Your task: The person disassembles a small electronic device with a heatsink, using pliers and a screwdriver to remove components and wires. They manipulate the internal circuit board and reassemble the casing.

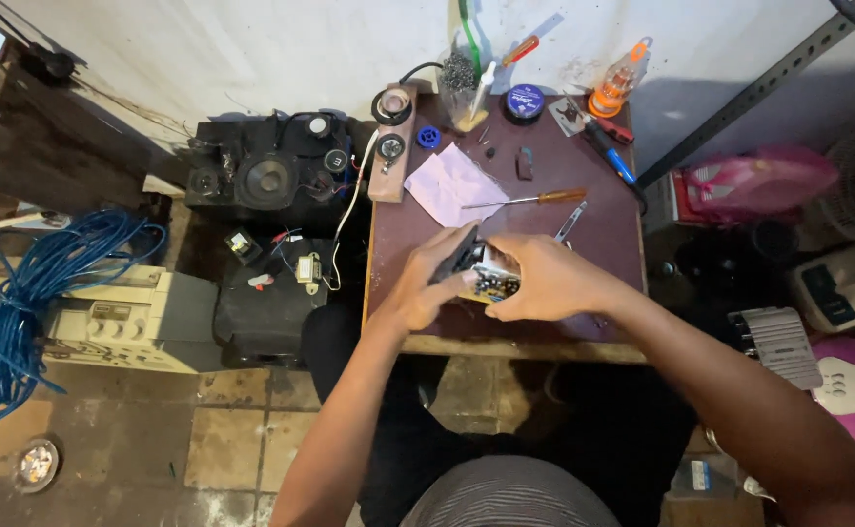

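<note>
My left hand [426, 283] and my right hand [543, 278] both grip a small electronic module [486, 271], a circuit board with a black casing part, held just above the dark brown table [603, 239]. The left fingers wrap its black left side. The right hand covers its right side and top. Much of the board is hidden under the fingers. An orange-handled screwdriver [535, 199] lies on the table just beyond the hands, beside a pale pink sheet of paper [452, 185] and a small metal tool [570, 222].
At the table's far edge stand a clear jar of tools [465, 83], a blue round tin [524, 101], an orange bottle [616, 83] and a wooden strip with speakers [391, 141]. A black speaker box [269, 171], blue cable coil [27, 293] and beige device [125, 317] sit left.
</note>
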